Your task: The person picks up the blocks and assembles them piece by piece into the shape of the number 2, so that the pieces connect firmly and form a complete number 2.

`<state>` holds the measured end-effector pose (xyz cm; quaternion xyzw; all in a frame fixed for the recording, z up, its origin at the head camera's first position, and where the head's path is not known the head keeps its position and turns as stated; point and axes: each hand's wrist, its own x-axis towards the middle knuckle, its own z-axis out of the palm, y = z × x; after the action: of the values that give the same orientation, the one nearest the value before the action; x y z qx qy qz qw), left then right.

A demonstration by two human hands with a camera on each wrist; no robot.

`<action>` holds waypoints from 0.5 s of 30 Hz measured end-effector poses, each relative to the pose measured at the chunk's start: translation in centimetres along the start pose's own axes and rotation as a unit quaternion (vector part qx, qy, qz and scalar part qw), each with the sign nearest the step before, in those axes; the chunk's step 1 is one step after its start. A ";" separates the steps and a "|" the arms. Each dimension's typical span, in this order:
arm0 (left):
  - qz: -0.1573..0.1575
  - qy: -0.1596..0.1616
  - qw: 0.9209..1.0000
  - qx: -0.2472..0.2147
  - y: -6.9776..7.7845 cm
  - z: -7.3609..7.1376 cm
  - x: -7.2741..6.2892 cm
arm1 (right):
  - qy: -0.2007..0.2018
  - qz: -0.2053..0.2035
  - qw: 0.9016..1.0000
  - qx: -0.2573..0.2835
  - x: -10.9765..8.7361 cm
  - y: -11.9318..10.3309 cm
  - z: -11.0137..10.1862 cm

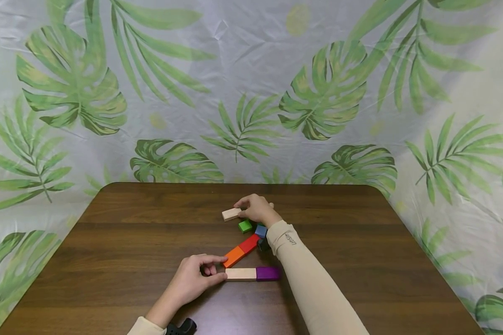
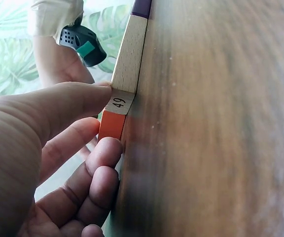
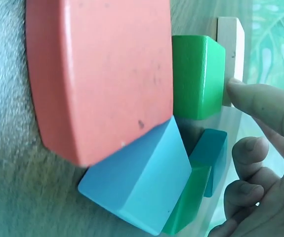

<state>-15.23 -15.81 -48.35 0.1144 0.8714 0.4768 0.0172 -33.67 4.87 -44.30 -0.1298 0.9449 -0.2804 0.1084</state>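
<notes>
My left hand [image 1: 193, 279] reaches in from the front. Its thumb touches the left end of a plain wooden block [image 1: 241, 274], marked 49 in the left wrist view, and its index finger touches the end of an orange block [image 1: 234, 256]. A purple block [image 1: 268, 273] continues the plain one to the right. Farther back, my right hand [image 1: 257, 209] pinches another plain wooden block [image 1: 231, 214] by its right end. In front of that lies a green block [image 1: 245, 226]. A red block [image 1: 249, 243] meets the orange one, with a blue block [image 1: 261, 231] at its far end.
In the right wrist view, a second green block [image 3: 188, 200] and a teal block [image 3: 213, 158] lie behind the blue one. All stand on a brown wooden table [image 1: 130, 232]. A leaf-print cloth [image 1: 251, 93] hangs behind its far edge. The right sleeve crosses over the table.
</notes>
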 end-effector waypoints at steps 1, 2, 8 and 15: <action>0.000 0.000 1.000 0.000 0.0 0.0 0.0 | 0.000 0.001 1.000 0.001 0.0 0.0 0.0; 0.001 0.000 1.000 0.000 0.0 0.0 0.0 | 0.000 0.002 1.000 0.002 0.0 0.1 -0.1; 0.002 0.001 1.000 0.001 0.0 0.0 0.1 | 0.000 0.007 1.000 0.000 -0.1 0.2 -0.3; 0.003 0.003 1.000 0.004 0.0 0.1 0.1 | 0.004 0.004 1.000 0.006 -0.1 0.4 -0.6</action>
<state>-15.29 -15.76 -48.41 0.1157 0.8731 0.4735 0.0122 -33.79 5.56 -44.02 -0.1242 0.9440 -0.2863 0.1068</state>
